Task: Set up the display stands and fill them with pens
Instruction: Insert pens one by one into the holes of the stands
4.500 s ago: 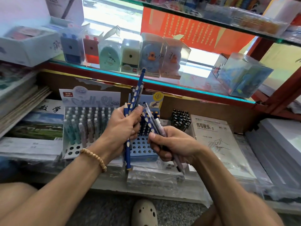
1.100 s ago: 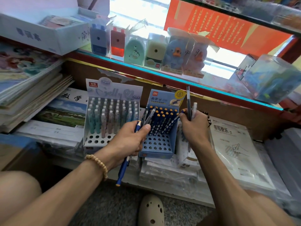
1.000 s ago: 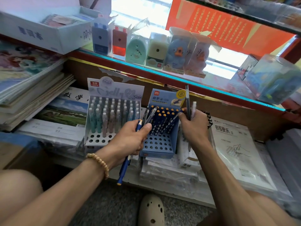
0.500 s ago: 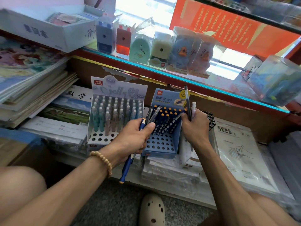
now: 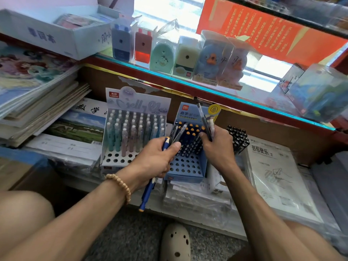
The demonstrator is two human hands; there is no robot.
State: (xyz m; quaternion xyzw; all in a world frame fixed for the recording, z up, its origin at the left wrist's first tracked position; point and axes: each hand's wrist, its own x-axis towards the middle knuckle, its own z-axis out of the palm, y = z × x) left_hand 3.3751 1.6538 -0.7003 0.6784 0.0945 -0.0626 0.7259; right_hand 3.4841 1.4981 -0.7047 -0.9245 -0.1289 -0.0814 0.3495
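Pastel pens [image 5: 130, 132] are standing in rows in the white display stand [image 5: 120, 159] on the left of the low shelf, filling its back rows while the front holes are sitting bare. Just to its right, your left hand [image 5: 156, 159] is curling closed around a small bunch of pens; a blue pen [image 5: 147, 193] is hanging out below your palm with its orange tip pointing down, and darker pen ends are poking up past your thumb. A beaded bracelet [image 5: 120, 185] is circling that wrist. Behind your fingers, the blue display stand [image 5: 186, 166] is holding blue pens with orange tips [image 5: 192, 132] in its back rows, with the front holes open. Your right hand [image 5: 216, 146] is reaching over the stand's right edge and gripping two pens upright: a dark pen [image 5: 202, 117] and a pale one [image 5: 211, 125] beside it. Further right, a cluster of black pens [image 5: 238, 138] is sitting next to a white booklet [image 5: 271, 176].
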